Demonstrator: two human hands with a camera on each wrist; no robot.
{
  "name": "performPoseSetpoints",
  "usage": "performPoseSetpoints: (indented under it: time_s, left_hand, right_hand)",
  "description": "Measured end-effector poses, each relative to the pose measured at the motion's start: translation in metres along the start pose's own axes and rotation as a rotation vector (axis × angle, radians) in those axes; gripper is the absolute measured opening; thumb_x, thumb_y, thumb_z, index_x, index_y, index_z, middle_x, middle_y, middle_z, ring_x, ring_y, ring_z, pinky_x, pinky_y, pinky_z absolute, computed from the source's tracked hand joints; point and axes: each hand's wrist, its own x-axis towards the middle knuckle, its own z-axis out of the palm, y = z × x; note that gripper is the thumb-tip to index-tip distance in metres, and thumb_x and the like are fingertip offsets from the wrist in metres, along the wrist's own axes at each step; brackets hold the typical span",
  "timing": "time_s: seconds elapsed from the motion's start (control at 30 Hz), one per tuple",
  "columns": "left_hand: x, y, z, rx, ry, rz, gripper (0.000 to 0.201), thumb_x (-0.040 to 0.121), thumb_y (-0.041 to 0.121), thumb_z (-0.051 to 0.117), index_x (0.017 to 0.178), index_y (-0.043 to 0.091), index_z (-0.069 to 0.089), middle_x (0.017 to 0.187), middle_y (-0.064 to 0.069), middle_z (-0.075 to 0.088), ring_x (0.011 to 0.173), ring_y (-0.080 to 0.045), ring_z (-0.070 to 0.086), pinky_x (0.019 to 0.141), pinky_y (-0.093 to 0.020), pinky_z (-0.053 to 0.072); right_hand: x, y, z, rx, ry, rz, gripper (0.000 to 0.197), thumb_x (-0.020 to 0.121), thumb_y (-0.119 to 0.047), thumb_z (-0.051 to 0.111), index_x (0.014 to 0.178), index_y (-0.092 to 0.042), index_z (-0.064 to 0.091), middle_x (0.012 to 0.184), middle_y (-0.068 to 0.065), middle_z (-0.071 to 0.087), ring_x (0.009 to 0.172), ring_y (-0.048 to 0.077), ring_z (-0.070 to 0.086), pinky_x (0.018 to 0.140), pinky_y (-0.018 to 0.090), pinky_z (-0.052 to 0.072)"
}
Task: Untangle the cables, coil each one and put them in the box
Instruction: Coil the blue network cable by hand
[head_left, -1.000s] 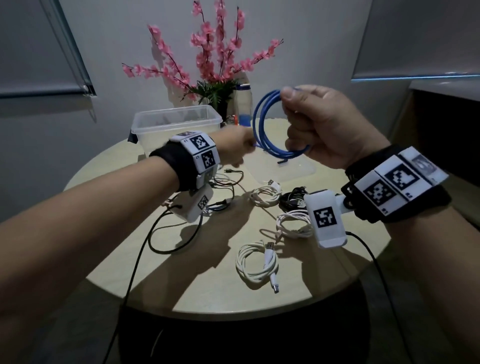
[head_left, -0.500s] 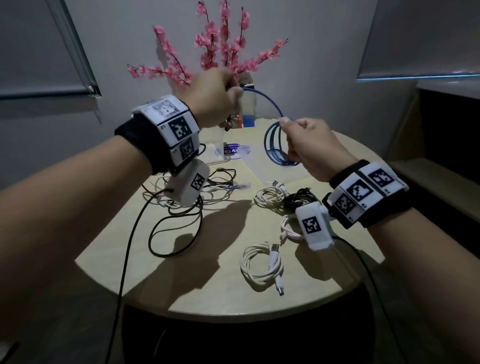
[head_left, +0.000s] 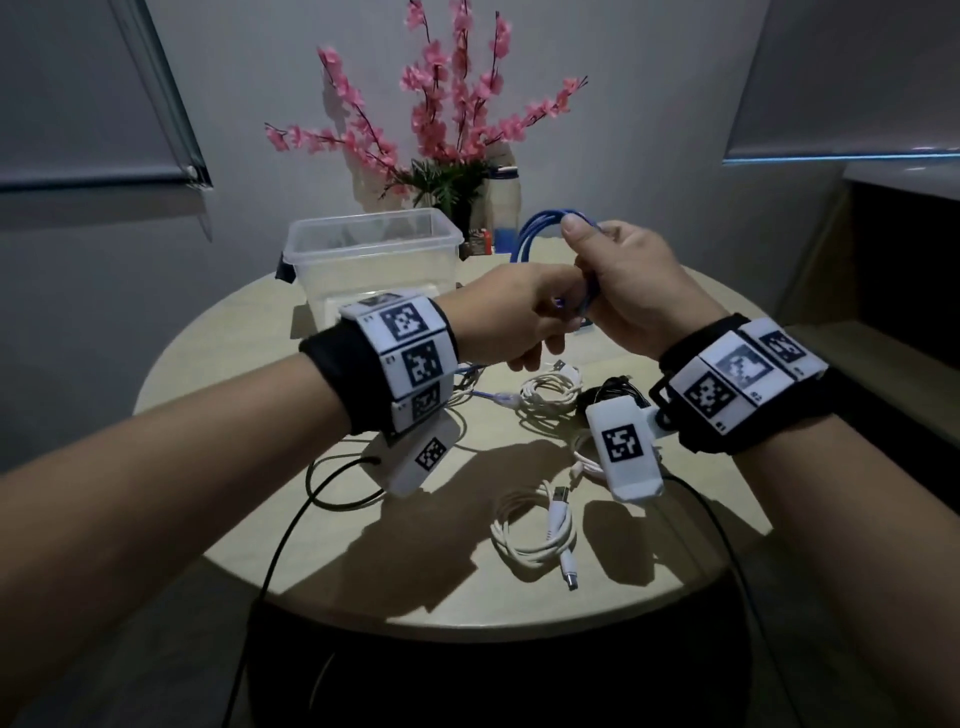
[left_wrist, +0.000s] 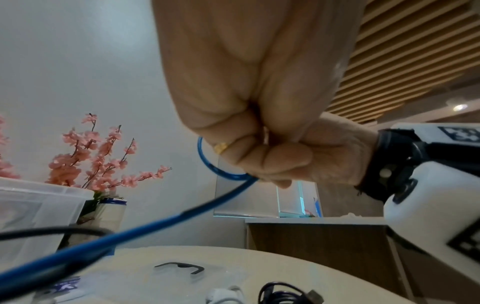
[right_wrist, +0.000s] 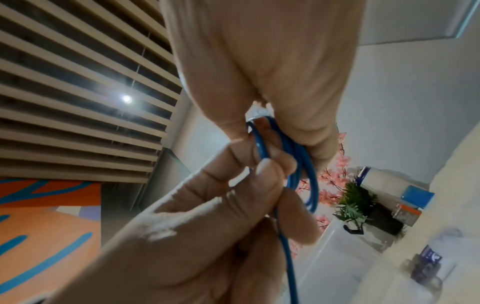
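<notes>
I hold a blue cable (head_left: 532, 228) above the round table (head_left: 218, 519). My right hand (head_left: 587, 270) grips its coiled loops, thumb on top. My left hand (head_left: 545, 317) meets it from the left and pinches a strand at the coil's lower side. In the right wrist view the loops (right_wrist: 310, 185) run through my right hand (right_wrist: 262, 127), and the left fingers (right_wrist: 270, 168) pinch one strand. In the left wrist view the free blue cable (left_wrist: 145, 226) trails down to the left. The clear plastic box (head_left: 322, 249) stands behind my left wrist.
Coiled white cables (head_left: 535, 530) (head_left: 550, 395) and a black coil (head_left: 615, 392) lie on the table under my hands. Loose black cable (head_left: 332, 483) lies at the left. A vase of pink flowers (head_left: 447, 130) and a bottle (head_left: 504, 208) stand at the back edge.
My left hand, raised high with a blue strand half a second ago, has come down to the coil beside my right hand. The right hand has kept its grip on the loops.
</notes>
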Motion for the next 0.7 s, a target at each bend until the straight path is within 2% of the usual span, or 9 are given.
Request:
performPoseSetpoints:
  time_s: [0.1,0.2,0.3,0.37,0.5,0.6,0.63,0.7]
  left_hand:
    - [0.0,-0.005,0.005,0.029,0.018,0.005,0.026,0.098,0.011,0.044,0.081,0.031,0.046,0.074,-0.001,0.058,0.047,-0.012,0.053,0.042,-0.019,0.043]
    - [0.0,-0.01,0.006,0.071,-0.011,-0.008,0.017,0.098,0.009,0.044,0.095,0.025,0.048,0.075,-0.001,0.058,0.05,-0.015,0.055,0.047,-0.019,0.046]
    - [-0.002,-0.022,0.003,0.149,-0.08,-0.043,0.012,0.097,0.009,0.044,0.094,0.016,0.054,0.078,0.0,0.062,0.05,-0.009,0.059,0.051,-0.017,0.048]
    - [-0.003,-0.03,-0.001,0.193,-0.102,-0.071,0.013,0.097,0.011,0.046,0.091,0.015,0.057,0.075,0.004,0.062,0.051,-0.005,0.061,0.055,-0.017,0.05]
    - [-0.004,-0.045,-0.015,0.362,-0.121,-0.161,0.012,0.095,0.015,0.053,0.093,0.008,0.063,0.065,0.007,0.057,0.059,-0.015,0.064,0.061,-0.021,0.049]
    - [-0.007,-0.058,-0.03,0.473,-0.091,-0.255,0.011,0.094,0.014,0.055,0.093,0.007,0.063,0.06,0.006,0.055,0.053,-0.011,0.056,0.063,-0.024,0.049]
    - [-0.007,-0.062,-0.035,0.485,-0.062,-0.279,0.01,0.093,0.013,0.056,0.093,0.007,0.063,0.06,0.005,0.055,0.054,-0.013,0.056,0.061,-0.023,0.048]
    - [-0.009,-0.065,-0.043,0.512,-0.01,-0.309,0.008,0.092,0.012,0.056,0.092,0.01,0.064,0.06,0.004,0.056,0.058,-0.018,0.056,0.051,-0.014,0.039]
  right_hand:
    - [0.002,0.004,-0.001,-0.036,0.048,0.031,0.023,0.101,-0.021,0.044,0.079,-0.012,0.041,0.059,0.004,0.037,0.046,0.018,0.037,0.05,0.032,0.036]
    - [0.003,0.006,-0.003,0.089,0.063,0.077,0.024,0.103,-0.02,0.039,0.079,-0.013,0.04,0.059,0.002,0.038,0.045,0.012,0.037,0.048,0.027,0.039]
    - [0.004,0.002,-0.008,0.29,0.04,0.096,0.025,0.103,-0.02,0.038,0.078,-0.015,0.041,0.053,-0.004,0.035,0.043,0.008,0.033,0.055,0.022,0.046]
    - [0.003,-0.002,-0.011,0.321,0.003,0.101,0.028,0.103,-0.022,0.038,0.076,-0.016,0.042,0.047,-0.008,0.03,0.039,0.007,0.027,0.054,0.021,0.043]
    - [-0.001,-0.009,-0.017,0.258,-0.034,0.086,0.031,0.102,-0.028,0.042,0.074,-0.015,0.044,0.041,-0.01,0.022,0.035,0.005,0.019,0.042,0.018,0.029]
    - [-0.003,-0.012,-0.022,0.159,-0.059,0.081,0.032,0.101,-0.028,0.044,0.072,-0.015,0.045,0.042,-0.009,0.019,0.035,0.005,0.016,0.038,0.018,0.023]
    - [-0.004,-0.012,-0.024,0.117,-0.067,0.079,0.032,0.1,-0.027,0.045,0.071,-0.015,0.045,0.044,-0.009,0.019,0.035,0.006,0.016,0.038,0.018,0.023]
    - [-0.004,-0.011,-0.027,0.026,-0.088,0.075,0.032,0.101,-0.025,0.045,0.07,-0.015,0.043,0.046,-0.008,0.018,0.036,0.006,0.015,0.039,0.02,0.023]
